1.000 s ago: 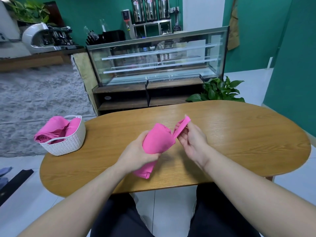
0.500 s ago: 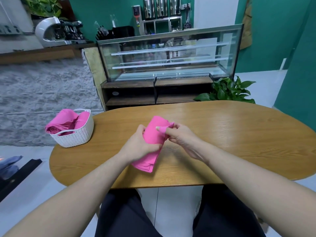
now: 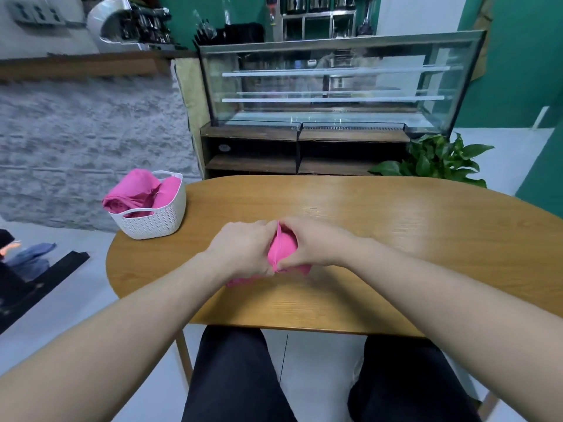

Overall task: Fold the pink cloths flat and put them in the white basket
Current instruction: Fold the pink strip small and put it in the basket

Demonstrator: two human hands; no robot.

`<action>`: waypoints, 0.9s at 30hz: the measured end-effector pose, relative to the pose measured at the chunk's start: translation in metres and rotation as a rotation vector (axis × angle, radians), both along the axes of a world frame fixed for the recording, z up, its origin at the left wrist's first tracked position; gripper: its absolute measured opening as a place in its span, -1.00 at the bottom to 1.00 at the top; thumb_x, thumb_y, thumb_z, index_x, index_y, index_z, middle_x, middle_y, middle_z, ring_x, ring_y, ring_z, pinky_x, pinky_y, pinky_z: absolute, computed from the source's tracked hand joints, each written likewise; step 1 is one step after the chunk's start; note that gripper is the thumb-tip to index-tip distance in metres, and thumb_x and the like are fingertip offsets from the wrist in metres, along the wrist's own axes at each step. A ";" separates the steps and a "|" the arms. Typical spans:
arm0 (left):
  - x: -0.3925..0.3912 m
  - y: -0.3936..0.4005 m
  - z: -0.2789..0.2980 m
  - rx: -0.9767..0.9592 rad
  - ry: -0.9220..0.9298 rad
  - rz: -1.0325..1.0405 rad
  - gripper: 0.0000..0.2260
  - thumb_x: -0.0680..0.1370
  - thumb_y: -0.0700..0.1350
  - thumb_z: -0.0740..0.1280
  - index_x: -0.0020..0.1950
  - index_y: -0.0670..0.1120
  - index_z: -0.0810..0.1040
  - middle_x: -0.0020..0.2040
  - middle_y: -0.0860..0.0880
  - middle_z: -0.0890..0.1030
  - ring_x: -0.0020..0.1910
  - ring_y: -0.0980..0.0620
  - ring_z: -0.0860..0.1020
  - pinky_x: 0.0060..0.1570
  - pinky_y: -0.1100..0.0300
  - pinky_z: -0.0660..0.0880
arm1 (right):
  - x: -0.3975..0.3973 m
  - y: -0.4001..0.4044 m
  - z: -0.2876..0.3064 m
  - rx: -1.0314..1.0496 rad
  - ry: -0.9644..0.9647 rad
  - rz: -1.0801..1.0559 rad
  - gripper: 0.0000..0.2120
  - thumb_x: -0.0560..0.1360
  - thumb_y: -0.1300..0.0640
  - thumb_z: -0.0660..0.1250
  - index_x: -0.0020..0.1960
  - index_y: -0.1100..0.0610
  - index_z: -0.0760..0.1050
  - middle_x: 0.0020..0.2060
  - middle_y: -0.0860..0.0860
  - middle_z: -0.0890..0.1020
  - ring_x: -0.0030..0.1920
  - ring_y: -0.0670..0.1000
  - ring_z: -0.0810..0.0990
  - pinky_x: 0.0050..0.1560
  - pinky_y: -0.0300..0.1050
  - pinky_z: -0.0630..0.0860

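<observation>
A pink cloth [image 3: 281, 249] lies bunched on the oval wooden table [image 3: 396, 239], near its front middle. My left hand [image 3: 243, 248] covers its left side with curled fingers and grips it. My right hand [image 3: 313, 243] grips its right side, thumb pinching the lower edge. Only a narrow strip of cloth shows between the hands, plus bits under each hand. The white woven basket [image 3: 152, 222] stands at the table's far left edge. Other pink cloths [image 3: 137, 193] sit loosely folded in it, rising above its rim.
A glass display case [image 3: 335, 83] on a dark wooden stand is behind the table. A green potted plant [image 3: 438, 159] stands at the back right. A grey rug [image 3: 76, 141] covers the floor to the left. My dark-trousered legs are under the table's front edge.
The cloth's loose end, held up by my right hand, was brought down onto the bundle. Both hands have closed together over the cloth and lowered it onto the table.
</observation>
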State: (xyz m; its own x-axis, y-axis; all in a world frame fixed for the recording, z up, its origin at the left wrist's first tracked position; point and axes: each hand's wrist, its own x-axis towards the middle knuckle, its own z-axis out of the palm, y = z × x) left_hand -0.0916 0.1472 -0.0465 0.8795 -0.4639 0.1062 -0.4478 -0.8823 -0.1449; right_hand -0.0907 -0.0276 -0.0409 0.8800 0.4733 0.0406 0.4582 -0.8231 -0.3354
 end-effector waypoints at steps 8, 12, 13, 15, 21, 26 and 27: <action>0.039 0.048 -0.009 -0.233 -0.039 0.245 -0.27 0.36 0.21 0.43 0.39 0.10 0.13 -0.06 0.05 0.59 -0.05 -0.14 0.62 -0.22 0.10 0.40 | 0.030 0.030 -0.033 0.008 -0.639 0.046 -0.60 0.37 -0.05 0.41 0.19 -0.01 0.54 0.18 -0.06 0.60 0.17 0.06 0.55 0.12 0.08 0.49; 0.080 0.095 0.010 -0.433 -0.076 0.386 -0.29 0.36 0.29 0.42 0.43 0.14 0.25 0.26 -0.02 0.48 0.17 -0.15 0.56 0.05 -0.03 0.52 | 0.044 0.053 -0.052 0.103 -0.495 0.028 -0.69 0.40 -0.04 0.31 0.14 -0.07 0.55 0.16 -0.10 0.59 0.18 0.03 0.53 0.17 0.09 0.47; 0.092 0.106 0.016 -0.451 -0.094 0.430 -0.31 0.38 0.29 0.42 0.42 0.08 0.30 0.28 -0.04 0.43 0.19 -0.16 0.54 0.06 -0.05 0.50 | 0.046 0.060 -0.057 0.098 -0.432 0.044 -0.71 0.43 -0.05 0.29 0.14 -0.07 0.55 0.15 -0.09 0.59 0.19 0.03 0.52 0.19 0.10 0.45; 0.116 0.126 0.026 -0.472 -0.118 0.511 -0.35 0.41 0.29 0.41 0.38 -0.01 0.38 0.23 -0.09 0.40 0.16 -0.21 0.54 0.04 -0.07 0.48 | 0.052 0.074 -0.065 0.077 -0.318 0.091 -0.74 0.49 -0.04 0.25 0.15 -0.07 0.54 0.12 -0.08 0.58 0.20 0.03 0.50 0.23 0.10 0.43; 0.177 0.173 0.045 -0.523 -0.126 0.673 -0.35 0.46 0.21 0.41 0.45 0.00 0.28 0.28 -0.21 0.38 0.15 -0.32 0.52 0.06 -0.07 0.45 | 0.071 0.120 -0.075 0.070 -0.171 0.214 -0.76 0.57 -0.03 0.21 0.18 -0.04 0.54 0.09 -0.04 0.60 0.16 0.03 0.52 0.22 -0.02 0.44; 0.213 0.203 0.042 -0.542 -0.006 0.835 -0.23 0.39 0.32 0.39 0.46 0.01 0.20 0.29 -0.25 0.42 0.20 -0.34 0.50 0.17 -0.18 0.48 | 0.091 0.151 -0.070 0.134 -0.120 0.216 -0.77 0.59 -0.01 0.21 0.20 -0.05 0.52 0.06 -0.08 0.58 0.12 -0.04 0.50 0.10 -0.14 0.43; 0.215 0.205 0.039 -0.495 0.035 0.858 -0.22 0.40 0.33 0.37 0.48 0.01 0.19 0.31 -0.25 0.41 0.23 -0.34 0.49 0.20 -0.18 0.48 | 0.095 0.157 -0.069 0.152 -0.108 0.210 -0.77 0.59 -0.01 0.21 0.21 -0.05 0.51 0.04 -0.09 0.57 0.10 -0.05 0.50 0.06 -0.16 0.42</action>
State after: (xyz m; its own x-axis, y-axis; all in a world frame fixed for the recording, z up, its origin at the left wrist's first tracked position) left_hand 0.1234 0.3522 -0.0072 0.9028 0.4218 0.0836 0.3747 -0.8670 0.3285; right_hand 0.0047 0.1294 -0.1103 0.7498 0.6263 0.2134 0.6534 -0.6501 -0.3878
